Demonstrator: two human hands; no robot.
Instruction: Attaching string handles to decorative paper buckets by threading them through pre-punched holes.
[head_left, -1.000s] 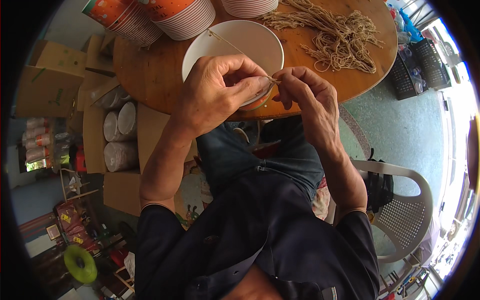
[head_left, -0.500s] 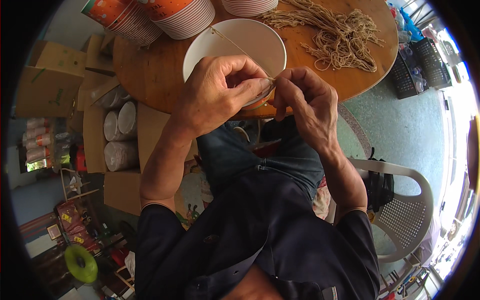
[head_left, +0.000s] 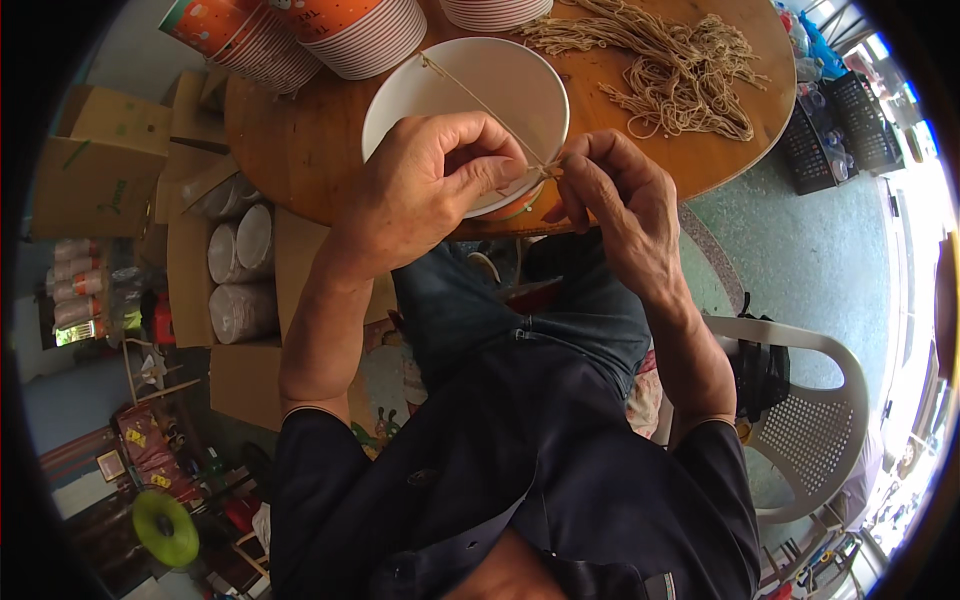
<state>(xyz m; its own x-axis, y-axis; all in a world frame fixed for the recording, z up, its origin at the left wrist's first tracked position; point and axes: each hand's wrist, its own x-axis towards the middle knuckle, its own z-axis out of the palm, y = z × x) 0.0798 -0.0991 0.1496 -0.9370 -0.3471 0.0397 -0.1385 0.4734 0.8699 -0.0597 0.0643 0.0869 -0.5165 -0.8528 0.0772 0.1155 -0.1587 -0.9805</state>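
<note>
A large paper bucket (head_left: 465,80), white inside with some orange outside, stands at the table's near edge. A tan string (head_left: 487,108) runs taut across its mouth from a knot at the far left rim to the near right rim. My right hand (head_left: 622,200) pinches the string at that near right rim, where small loops show. Over the bucket's near left side, my left hand (head_left: 425,185) has its thumb and index finger pressed together; whether string lies between them is too small to make out.
Stacks of orange-and-white paper buckets (head_left: 365,40) stand at the back of the wooden table (head_left: 290,150). A heap of tan strings (head_left: 690,75) lies at the back right. Left of the table is an open carton (head_left: 190,270) with wrapped stacks; a grey plastic chair (head_left: 815,430) stands at right.
My left fingers have drawn slightly left, away from my right fingers, baring the string's loops at the rim. The bucket has shifted very slightly left.
</note>
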